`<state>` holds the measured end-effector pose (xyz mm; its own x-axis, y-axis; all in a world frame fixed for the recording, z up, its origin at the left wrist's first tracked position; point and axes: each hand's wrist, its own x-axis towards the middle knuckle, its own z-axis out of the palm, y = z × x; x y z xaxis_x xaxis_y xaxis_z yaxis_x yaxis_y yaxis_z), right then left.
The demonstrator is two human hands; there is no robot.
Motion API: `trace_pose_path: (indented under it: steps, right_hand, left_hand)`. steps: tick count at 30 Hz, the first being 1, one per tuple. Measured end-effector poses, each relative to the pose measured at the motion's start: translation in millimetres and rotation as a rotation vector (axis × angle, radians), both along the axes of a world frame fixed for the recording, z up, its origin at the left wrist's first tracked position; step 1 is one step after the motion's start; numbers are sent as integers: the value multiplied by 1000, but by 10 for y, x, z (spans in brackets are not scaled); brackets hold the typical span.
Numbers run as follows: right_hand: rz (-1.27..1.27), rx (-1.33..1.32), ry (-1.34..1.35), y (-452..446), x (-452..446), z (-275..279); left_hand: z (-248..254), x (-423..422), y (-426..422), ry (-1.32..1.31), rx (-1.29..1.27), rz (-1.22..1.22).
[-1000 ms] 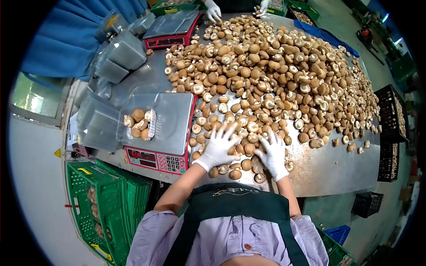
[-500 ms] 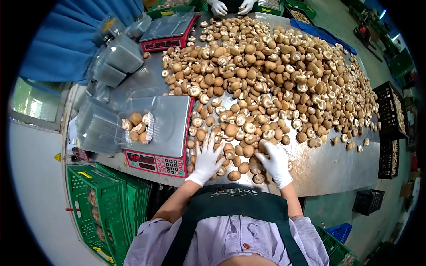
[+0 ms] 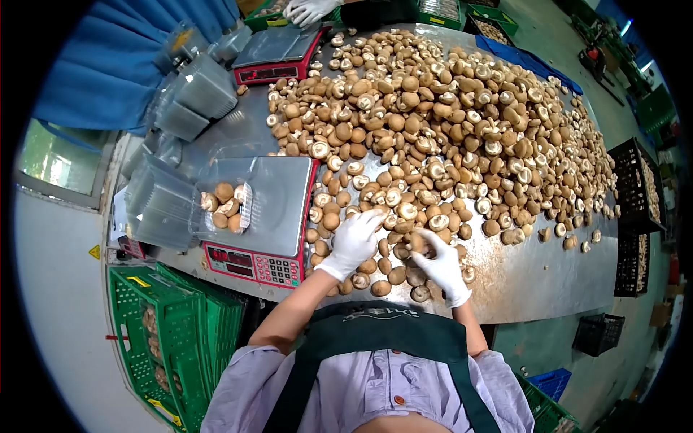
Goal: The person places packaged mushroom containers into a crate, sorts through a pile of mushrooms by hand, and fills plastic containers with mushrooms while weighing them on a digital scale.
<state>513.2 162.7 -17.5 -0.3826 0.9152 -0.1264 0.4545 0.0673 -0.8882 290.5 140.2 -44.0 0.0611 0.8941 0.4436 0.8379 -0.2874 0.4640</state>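
Brown-capped mushrooms with pale stems form a large pile [image 3: 462,115] on the metal table. At the near edge of the pile, my left hand [image 3: 356,245], in a white glove, has its fingers closed on a mushroom [image 3: 380,211]. My gloved right hand [image 3: 439,263] pinches another mushroom [image 3: 418,242] between thumb and fingers, just above the loose ones. To the left, a clear plastic tray [image 3: 247,209] with several mushrooms rests on a red-framed scale [image 3: 292,206], its display lit.
Stacked clear trays [image 3: 155,206] stand left of the scale. A second scale [image 3: 278,47] sits farther back, near a co-worker's gloved hands [image 3: 310,10]. Green crates [image 3: 173,325] stand on the floor at left; black crates [image 3: 632,180] line the right side.
My left hand has moved forward and right, closing on a mushroom. My right hand has turned inward and now grips one. The co-worker's hands have shifted left, above the far scale.
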Motion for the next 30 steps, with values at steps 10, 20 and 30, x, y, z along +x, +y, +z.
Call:
trace_pose_path:
  steps: [10,20,30]
  right_hand:
    - [-328,-443,823,79,533,-168]
    - [-337,-498,815,104,288,-217]
    - [110,159,193,-324,-360,97]
  left_hand:
    - [110,100,483,-85,-627,-75]
    - [71,-82,56,-1462,-911,-235]
    - [-187,247,-278,-2098,-1117,-149]
